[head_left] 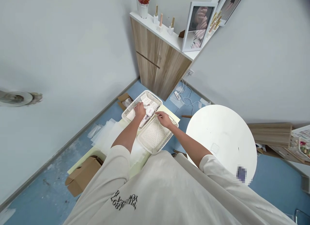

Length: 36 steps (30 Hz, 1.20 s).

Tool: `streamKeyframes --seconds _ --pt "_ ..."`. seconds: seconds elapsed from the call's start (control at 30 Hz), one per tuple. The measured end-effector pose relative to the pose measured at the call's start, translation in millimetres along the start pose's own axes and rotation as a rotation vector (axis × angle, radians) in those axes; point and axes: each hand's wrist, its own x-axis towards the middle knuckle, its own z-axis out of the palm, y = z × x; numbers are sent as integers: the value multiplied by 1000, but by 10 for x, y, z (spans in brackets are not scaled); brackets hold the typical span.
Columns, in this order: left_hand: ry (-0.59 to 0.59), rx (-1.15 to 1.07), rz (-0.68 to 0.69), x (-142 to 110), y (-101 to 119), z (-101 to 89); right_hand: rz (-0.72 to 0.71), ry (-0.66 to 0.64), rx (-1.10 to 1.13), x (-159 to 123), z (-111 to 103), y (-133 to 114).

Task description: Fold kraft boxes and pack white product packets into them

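Note:
My left hand (pixel 139 111) reaches into a white perforated plastic basket (pixel 126 114), its fingers curled down among the contents. Printed white packets (pixel 150 109) lie in this basket, some with dark lettering. Just right of the packets, my right hand (pixel 164 119) has thumb and forefinger pinched together near the basket's edge. Whatever either hand grips is too small or hidden to make out. Below the right hand sits a second white perforated basket (pixel 153 134), with its patterned bottom showing.
Both baskets stand on a pale yellow surface (pixel 173 113) with translucent sheeting (pixel 106 136). Cardboard boxes (pixel 84 175) lie at left. A round white table (pixel 222 131) stands right; a wood-fronted cabinet (pixel 155 57) with bottles and a framed picture stands ahead. Cables (pixel 186 94) trail on the floor.

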Motion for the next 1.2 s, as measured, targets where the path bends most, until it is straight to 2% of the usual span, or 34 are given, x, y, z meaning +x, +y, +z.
streamKeyframes --seconds 0.23,0.43,0.7,0.97,1.1,1.2 --pt "-5 91 -33 -9 50 36 27 -25 8 -3 -17 35" --pt "-59 34 -26 17 32 13 30 -44 1 -22 -29 139" --pt "70 -152 6 -43 32 -50 48 -56 15 -26 -27 126" --pt "292 -387 -21 -103 61 -244 6 -33 14 -44 2 94" --pt "318 -505 -17 -215 188 -339 -9 9 38 -67 -31 106" --pt "288 -610 38 -309 412 -345 -14 84 59 -110 -101 155"
